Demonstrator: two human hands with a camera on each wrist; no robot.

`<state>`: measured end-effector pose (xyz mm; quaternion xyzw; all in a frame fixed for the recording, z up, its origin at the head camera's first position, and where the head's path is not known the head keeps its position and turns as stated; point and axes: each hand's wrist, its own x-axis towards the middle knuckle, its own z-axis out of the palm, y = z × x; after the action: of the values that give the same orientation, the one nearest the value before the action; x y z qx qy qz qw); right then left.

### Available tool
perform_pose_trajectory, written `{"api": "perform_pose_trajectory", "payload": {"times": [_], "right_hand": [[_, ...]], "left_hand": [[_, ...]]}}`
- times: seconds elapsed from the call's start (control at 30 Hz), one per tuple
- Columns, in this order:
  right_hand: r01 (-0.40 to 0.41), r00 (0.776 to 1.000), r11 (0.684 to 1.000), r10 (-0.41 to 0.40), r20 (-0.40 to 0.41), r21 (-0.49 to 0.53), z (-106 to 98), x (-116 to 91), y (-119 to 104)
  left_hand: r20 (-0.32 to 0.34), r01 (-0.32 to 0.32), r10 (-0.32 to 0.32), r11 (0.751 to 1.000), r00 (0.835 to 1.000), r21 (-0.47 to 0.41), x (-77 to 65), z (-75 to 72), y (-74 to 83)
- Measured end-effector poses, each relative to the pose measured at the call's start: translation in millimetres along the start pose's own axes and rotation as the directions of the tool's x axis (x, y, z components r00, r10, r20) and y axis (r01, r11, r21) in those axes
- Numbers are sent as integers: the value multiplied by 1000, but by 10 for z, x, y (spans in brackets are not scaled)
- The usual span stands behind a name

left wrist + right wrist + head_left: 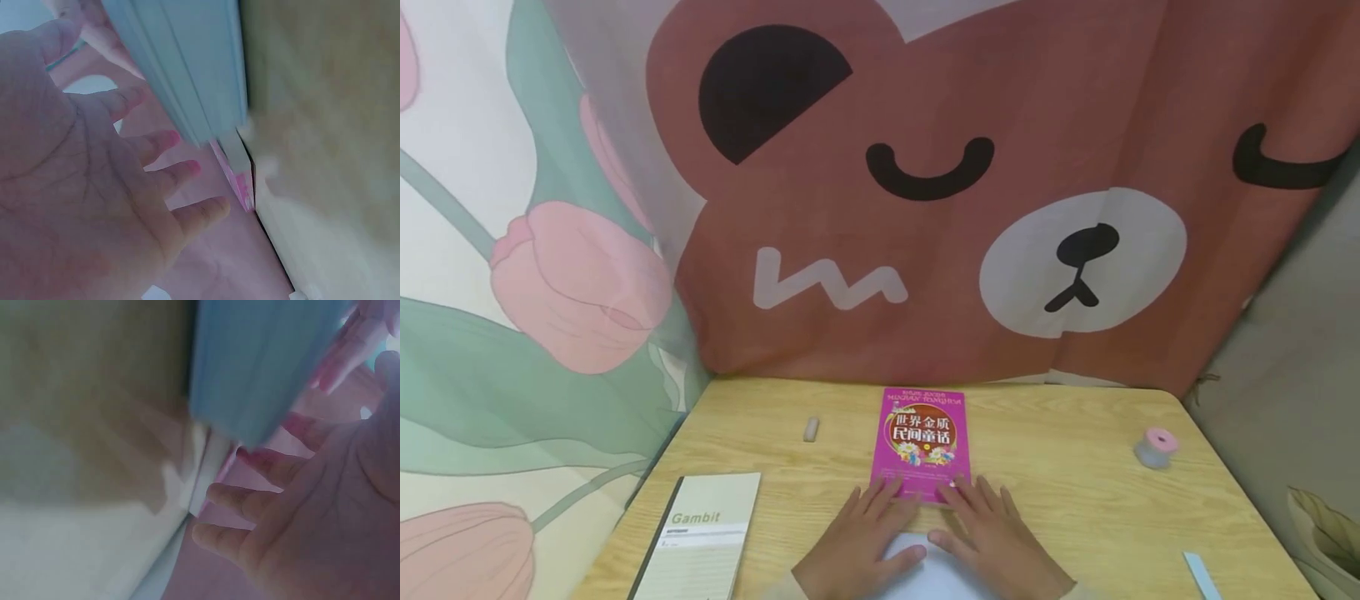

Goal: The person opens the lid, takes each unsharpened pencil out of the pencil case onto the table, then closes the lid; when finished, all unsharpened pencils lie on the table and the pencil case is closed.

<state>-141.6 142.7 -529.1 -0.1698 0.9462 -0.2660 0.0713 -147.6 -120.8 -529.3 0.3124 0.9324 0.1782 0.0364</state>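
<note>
Side by side at the front of the table, my left hand and right hand are spread above a pale blue box-like object. Its ridged side shows in the left wrist view, and again as a blue side in the right. What it is, I cannot tell. Both hands have extended fingers and hold nothing. In the head view their fingertips overlap the near end of a magenta book with Chinese lettering. Whether any fingertip touches the book or the blue object is unclear.
A Gambit notebook lies at the left. Farther back is a small grey eraser-like block. On the right stand a pink-topped spool-like roll and, nearer, a light blue strip. A bear-print curtain hangs behind the wooden table.
</note>
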Motion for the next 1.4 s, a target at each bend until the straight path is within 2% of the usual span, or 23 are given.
{"api": "perform_pose_trajectory", "payload": {"times": [0.27,0.43,0.5,0.6,0.8,1.0,1.13,1.23,1.4], "right_hand": [[7,998,999,-9,57,43,197,-223,-11],[94,993,995,-92,74,-21,317,-348,50],[133,990,990,-130,57,-45,315,-377,76],[155,987,987,-153,52,-48,274,-401,87],[138,987,987,-130,98,-83,144,-417,35],[161,985,971,-146,90,-176,92,-416,29],[168,985,970,-157,71,-175,108,-418,40],[172,985,970,-164,59,-171,130,-408,56],[174,984,974,-167,57,-149,149,-373,88]], "left_hand": [[68,-43,39,997,997,67,-151,215,119],[73,-84,74,986,995,143,-229,308,105],[62,-104,94,978,994,182,-242,286,108],[65,-124,114,973,991,194,-246,219,137],[96,-135,121,978,988,156,-271,41,211],[65,-166,159,978,985,126,-245,-68,212],[75,-224,213,957,974,184,-164,-96,199],[70,-285,276,920,958,268,-103,-104,192],[87,-350,343,863,935,365,-22,-123,204]]}}
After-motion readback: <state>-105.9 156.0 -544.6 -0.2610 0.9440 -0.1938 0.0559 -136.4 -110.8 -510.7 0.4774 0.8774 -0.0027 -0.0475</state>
